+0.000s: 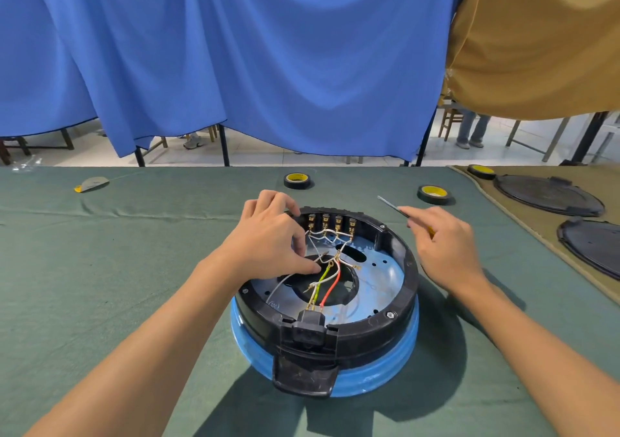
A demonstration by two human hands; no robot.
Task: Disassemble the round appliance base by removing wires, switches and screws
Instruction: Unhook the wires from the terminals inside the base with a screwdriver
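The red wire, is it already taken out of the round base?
No, the red wire lies inside the round base, running from the black socket at the near rim toward the middle.

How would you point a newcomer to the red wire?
Find the round appliance base, blue below a black rim, mid-table on the green cloth. A black socket sits in its near rim, and wires run from it toward the centre. The red wire is the rightmost, just right of the yellow-green wire.
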